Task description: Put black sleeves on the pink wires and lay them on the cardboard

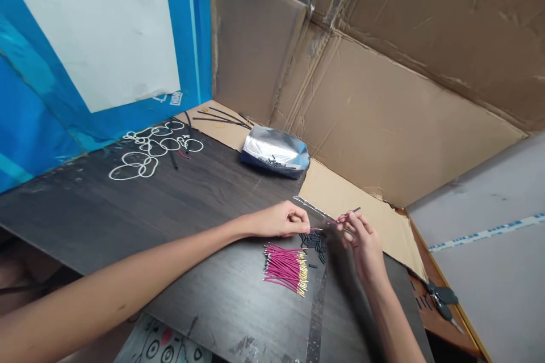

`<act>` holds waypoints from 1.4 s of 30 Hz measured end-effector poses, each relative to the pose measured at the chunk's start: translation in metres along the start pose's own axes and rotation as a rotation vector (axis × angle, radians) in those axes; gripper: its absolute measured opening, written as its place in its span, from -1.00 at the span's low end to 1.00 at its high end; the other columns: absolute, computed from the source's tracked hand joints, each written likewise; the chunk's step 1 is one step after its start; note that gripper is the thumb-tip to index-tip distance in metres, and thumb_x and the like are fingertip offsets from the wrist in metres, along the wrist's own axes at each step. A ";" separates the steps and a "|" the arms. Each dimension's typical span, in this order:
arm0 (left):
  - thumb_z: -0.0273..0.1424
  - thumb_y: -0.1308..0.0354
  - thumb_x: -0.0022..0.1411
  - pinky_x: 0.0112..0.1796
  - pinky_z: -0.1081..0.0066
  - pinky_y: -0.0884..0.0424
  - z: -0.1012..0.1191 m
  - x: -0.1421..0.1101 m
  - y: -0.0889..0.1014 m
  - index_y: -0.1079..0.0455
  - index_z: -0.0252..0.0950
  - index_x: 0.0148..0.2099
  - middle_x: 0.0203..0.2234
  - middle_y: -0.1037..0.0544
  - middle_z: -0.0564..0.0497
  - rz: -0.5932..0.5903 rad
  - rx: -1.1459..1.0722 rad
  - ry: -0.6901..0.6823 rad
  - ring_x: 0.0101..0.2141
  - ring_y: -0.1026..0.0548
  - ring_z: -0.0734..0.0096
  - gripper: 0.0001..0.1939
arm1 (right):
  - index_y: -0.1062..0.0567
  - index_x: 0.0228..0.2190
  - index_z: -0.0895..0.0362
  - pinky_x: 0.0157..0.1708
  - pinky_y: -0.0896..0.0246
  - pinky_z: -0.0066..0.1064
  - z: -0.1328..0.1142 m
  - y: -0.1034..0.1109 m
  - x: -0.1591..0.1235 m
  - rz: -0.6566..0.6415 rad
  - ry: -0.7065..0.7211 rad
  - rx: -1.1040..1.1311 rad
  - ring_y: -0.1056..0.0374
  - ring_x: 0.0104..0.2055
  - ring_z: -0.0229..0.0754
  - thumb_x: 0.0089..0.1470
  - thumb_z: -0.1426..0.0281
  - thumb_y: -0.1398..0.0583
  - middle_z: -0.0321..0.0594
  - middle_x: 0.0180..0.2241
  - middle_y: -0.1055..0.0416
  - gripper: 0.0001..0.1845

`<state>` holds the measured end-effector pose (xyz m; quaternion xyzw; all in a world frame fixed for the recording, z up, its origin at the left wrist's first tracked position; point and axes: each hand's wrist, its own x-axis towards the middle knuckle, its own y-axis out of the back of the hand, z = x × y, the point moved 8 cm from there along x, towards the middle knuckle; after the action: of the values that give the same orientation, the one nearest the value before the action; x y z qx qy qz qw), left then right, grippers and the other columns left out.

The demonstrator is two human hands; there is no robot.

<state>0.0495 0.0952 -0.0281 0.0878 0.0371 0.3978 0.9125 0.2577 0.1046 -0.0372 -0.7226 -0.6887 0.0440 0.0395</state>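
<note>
Above the tabletop my left hand [284, 220] is closed in a pinch on a short pink wire [314, 229], its gold-coloured end pointing right. My right hand [363, 238] faces it from the right, fingertips closed on another pink wire [339, 219] with a dark sleeve piece [356, 210] at its upper end. A gap separates the two hands. Just below my left hand lies a pile of short black tubes [314, 243]. Nearer to me is a bundle of pink wires [283, 267], silvery ends left and gold ends right.
A silver-lined pouch [276, 147] with black tube pieces stands by the cardboard wall [409, 113]. White rubber bands [140, 161] lie at the back left, long black tubes [221, 117] behind. Dark-handled cutters [443, 300] rest on a brown surface at right.
</note>
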 end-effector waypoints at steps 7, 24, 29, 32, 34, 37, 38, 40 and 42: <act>-0.11 -0.22 0.30 -0.53 0.50 -0.16 -0.004 0.002 0.014 -0.44 -0.33 -0.29 -0.65 -0.31 0.17 0.080 -0.022 -0.013 -0.60 -0.19 0.56 -0.65 | -0.43 -0.56 0.12 -0.62 -0.08 -0.41 -0.002 0.048 0.077 0.126 -0.071 -0.797 -0.31 -0.63 -0.21 0.02 0.12 -0.23 -0.15 -0.61 -0.45 -0.66; -0.14 -0.24 0.30 -0.61 0.54 -0.10 -0.008 0.004 0.020 -0.38 -0.33 -0.28 -0.65 -0.30 0.21 0.125 -0.111 -0.024 -0.65 -0.18 0.63 -0.67 | -0.50 -0.34 0.07 -0.38 -0.12 -0.33 -0.010 0.012 0.017 0.065 0.238 -1.033 -0.37 -0.44 -0.06 0.29 0.04 -0.12 -0.23 -0.52 -0.46 -0.61; -0.19 -0.21 0.34 -0.67 0.57 -0.15 -0.012 0.006 0.021 -0.33 -0.30 -0.19 -0.59 -0.43 0.16 0.127 -0.125 0.031 -0.69 -0.29 0.61 -0.73 | -0.49 -0.19 0.05 -0.34 -0.19 -0.35 0.000 -0.033 -0.026 -0.258 0.390 -1.002 -0.33 -0.43 -0.16 0.33 0.22 -0.15 -0.29 -0.41 -0.41 -0.81; -0.23 -0.19 0.35 -0.68 0.59 -0.14 -0.010 0.006 0.023 -0.31 -0.30 -0.19 -0.63 -0.43 0.17 0.142 -0.125 0.052 -0.71 -0.28 0.62 -0.76 | -0.50 -0.14 0.03 -0.27 -0.23 -0.34 -0.001 -0.047 -0.031 -0.343 0.450 -1.076 -0.40 -0.31 -0.15 0.32 0.34 -0.13 -0.23 -0.26 -0.43 -0.85; -0.24 -0.16 0.36 -0.69 0.58 -0.14 -0.010 0.007 0.023 -0.31 -0.30 -0.19 -0.65 -0.42 0.18 0.128 -0.120 0.068 -0.73 -0.26 0.63 -0.78 | -0.49 -0.14 0.03 -0.26 -0.24 -0.34 -0.002 -0.051 -0.032 -0.366 0.467 -1.094 -0.42 -0.28 -0.16 0.33 0.35 -0.13 -0.23 -0.23 -0.43 -0.86; -0.24 -0.11 0.40 -0.71 0.58 -0.06 -0.011 0.007 0.022 -0.32 -0.29 -0.18 -0.74 -0.35 0.22 0.109 -0.074 0.100 -0.77 -0.14 0.63 -0.79 | -0.49 -0.14 0.03 -0.26 -0.26 -0.34 -0.002 -0.055 -0.035 -0.349 0.486 -1.107 -0.45 -0.26 -0.16 0.33 0.32 -0.16 -0.22 -0.21 -0.44 -0.88; -0.25 -0.09 0.40 -0.71 0.58 -0.03 -0.011 0.007 0.022 -0.33 -0.29 -0.18 -0.77 -0.31 0.24 0.108 -0.058 0.107 -0.78 -0.10 0.63 -0.80 | -0.49 -0.14 0.03 -0.26 -0.26 -0.34 -0.002 -0.056 -0.035 -0.339 0.492 -1.115 -0.45 -0.24 -0.15 0.33 0.31 -0.16 -0.22 -0.21 -0.45 -0.88; -0.28 -0.08 0.39 -0.71 0.58 0.00 -0.012 0.008 0.021 -0.35 -0.29 -0.20 -0.81 -0.25 0.25 0.111 -0.027 0.119 -0.79 -0.05 0.63 -0.82 | -0.49 -0.16 0.03 -0.27 -0.25 -0.34 0.001 -0.058 -0.036 -0.326 0.499 -1.143 -0.46 -0.22 -0.13 0.34 0.31 -0.16 -0.21 -0.22 -0.45 -0.89; -0.30 -0.09 0.36 -0.70 0.59 0.03 -0.012 0.008 0.019 -0.36 -0.30 -0.22 -0.82 -0.23 0.26 0.115 0.005 0.123 -0.78 -0.04 0.63 -0.83 | -0.48 -0.19 0.03 -0.30 -0.24 -0.35 0.004 -0.059 -0.036 -0.330 0.499 -1.175 -0.46 -0.21 -0.13 0.35 0.33 -0.15 -0.21 -0.23 -0.45 -0.90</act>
<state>0.0398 0.1155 -0.0362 0.0673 0.0890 0.4540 0.8840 0.1969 0.0716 -0.0342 -0.4974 -0.6699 -0.5149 -0.1969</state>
